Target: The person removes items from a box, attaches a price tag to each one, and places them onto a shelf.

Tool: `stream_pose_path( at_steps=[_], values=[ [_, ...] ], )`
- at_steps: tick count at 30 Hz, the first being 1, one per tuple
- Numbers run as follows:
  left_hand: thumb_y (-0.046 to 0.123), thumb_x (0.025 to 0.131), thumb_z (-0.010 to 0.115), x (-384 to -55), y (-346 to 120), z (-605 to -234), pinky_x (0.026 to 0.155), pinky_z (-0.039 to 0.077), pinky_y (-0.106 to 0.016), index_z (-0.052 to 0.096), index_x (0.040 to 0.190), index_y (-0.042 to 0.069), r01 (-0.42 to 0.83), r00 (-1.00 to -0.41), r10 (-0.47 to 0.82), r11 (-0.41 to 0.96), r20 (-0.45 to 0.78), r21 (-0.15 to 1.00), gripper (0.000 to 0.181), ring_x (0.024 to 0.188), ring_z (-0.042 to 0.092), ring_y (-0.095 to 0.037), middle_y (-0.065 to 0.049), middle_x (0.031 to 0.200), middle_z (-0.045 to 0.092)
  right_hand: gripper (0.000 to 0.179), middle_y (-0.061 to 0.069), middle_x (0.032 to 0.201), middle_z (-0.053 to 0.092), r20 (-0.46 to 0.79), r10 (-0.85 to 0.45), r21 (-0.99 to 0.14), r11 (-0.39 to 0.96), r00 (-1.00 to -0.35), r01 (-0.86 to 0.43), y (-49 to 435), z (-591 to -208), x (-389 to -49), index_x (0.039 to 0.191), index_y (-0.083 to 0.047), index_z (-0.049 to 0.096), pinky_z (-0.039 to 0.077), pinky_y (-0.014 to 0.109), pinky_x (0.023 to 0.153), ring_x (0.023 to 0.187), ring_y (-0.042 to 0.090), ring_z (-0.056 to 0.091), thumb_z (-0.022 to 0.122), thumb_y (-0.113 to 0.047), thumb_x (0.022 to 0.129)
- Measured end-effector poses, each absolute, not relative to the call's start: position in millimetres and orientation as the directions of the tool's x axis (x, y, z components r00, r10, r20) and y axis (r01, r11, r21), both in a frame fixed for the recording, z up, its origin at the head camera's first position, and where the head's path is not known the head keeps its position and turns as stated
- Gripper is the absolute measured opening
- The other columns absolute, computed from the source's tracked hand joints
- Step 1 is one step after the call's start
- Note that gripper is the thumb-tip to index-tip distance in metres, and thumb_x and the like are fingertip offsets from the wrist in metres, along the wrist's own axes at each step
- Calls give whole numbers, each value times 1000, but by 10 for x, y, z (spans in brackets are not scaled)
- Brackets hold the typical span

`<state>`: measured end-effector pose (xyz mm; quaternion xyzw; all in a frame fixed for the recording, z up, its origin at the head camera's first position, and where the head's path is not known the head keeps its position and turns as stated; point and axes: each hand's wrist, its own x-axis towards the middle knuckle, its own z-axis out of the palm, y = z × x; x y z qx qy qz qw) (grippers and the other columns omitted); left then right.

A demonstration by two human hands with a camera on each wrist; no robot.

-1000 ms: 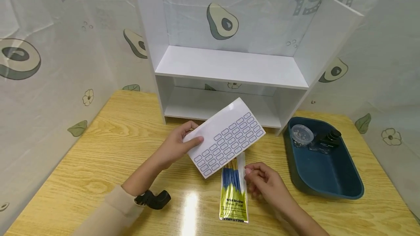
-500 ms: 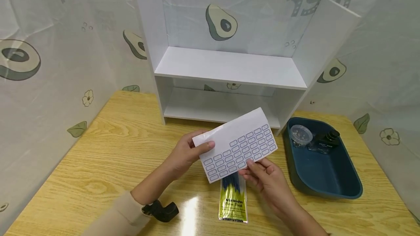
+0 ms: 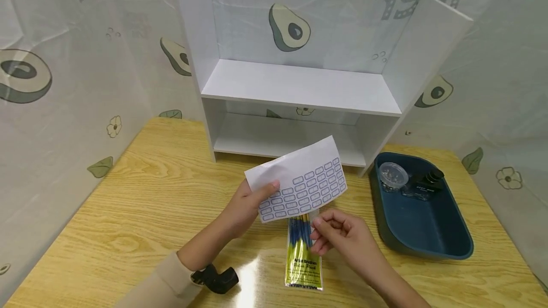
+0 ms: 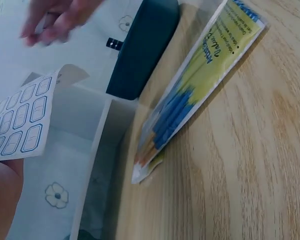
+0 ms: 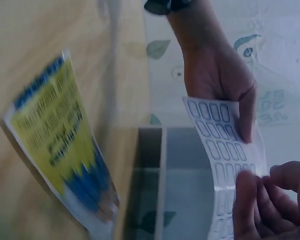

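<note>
Right now, a white sheet (image 3: pixel 310 153) printed with rows of rounded, blue-edged labels (image 3: pixel 314 189) is held raised above the surface (image 3: pixel 150 203), gripped at its left end by the left hand (image 3: pixel 237 210), thumb flat on the front. Close by, just under the lower edge, the right hand (image 3: pixel 342 236) is seen with fingers curled and tips drawn in; whether anything is pinched there cannot be told. A soft bow is shown along the sheet, so it should be judged feather-light, floppy, easily creased and perhaps slick on its glossy face; it would be best taken by the plain margin, with a second hold at the far edge. Partly hidden behind it, a flat, shiny packet of brushes (image 3: pixel 304 263) is laid on the wood-grained surface, blue and yellow showing through clear film. Beyond, smooth white boards are seen in the shelf unit (image 3: pixel 299 87).
</note>
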<state>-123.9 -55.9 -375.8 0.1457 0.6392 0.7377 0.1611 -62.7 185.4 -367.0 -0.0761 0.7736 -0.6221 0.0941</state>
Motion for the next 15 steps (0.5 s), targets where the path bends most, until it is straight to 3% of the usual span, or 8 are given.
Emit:
stream_pose_path(
  at_steps=[3, 5, 7, 11, 15],
  values=[
    [22, 109, 49, -1226, -553, -3764, 98, 62, -49, 46, 148, 0, -29, -889, 457, -133, 35, 991, 44, 122, 70, -44, -32, 140, 63, 10, 6, 90, 74, 282, -175, -858, 395, -943, -329, 1832, -3588, -641, 106, 0, 70, 61, 23, 67, 75, 7, 69, 71, -6, 98],
    [23, 109, 50, -1200, -537, -3763, 98, 62, -47, 47, 147, -1, -19, -876, 481, -129, 46, 991, 45, 120, 71, -41, -33, 139, 63, 20, 3, 96, 74, 489, -138, -711, 508, -861, -486, 1808, -3563, -683, 108, -6, 72, 57, 16, 71, 80, 7, 65, 77, 2, 90],
    [25, 109, 52, -1166, -521, -3752, 97, 62, -45, 47, 147, -1, -21, -865, 499, -126, 45, 992, 46, 118, 73, -37, -34, 137, 63, 35, 4, 106, 74, 608, -139, -599, 565, -781, -567, 1783, -3558, -727, 115, -7, 73, 53, 11, 79, 86, 8, 64, 81, 7, 84],
    [26, 109, 53, -1110, -501, -3717, 97, 61, -43, 46, 146, -2, -10, -850, 524, -112, 51, 994, 47, 114, 72, -28, -35, 133, 62, 51, 6, 119, 71, 667, -168, -534, 572, -726, -623, 1736, -3568, -756, 126, -8, 71, 51, 8, 87, 95, 13, 65, 84, 9, 79],
    [24, 109, 53, -1086, -510, -3690, 98, 60, -43, 46, 145, -4, -1, -847, 528, -99, 52, 995, 46, 113, 71, -25, -36, 132, 61, 48, 3, 118, 71, 655, -185, -546, 554, -733, -628, 1702, -3565, -742, 125, -10, 71, 54, 9, 85, 95, 12, 66, 82, 9, 82]
  ],
)
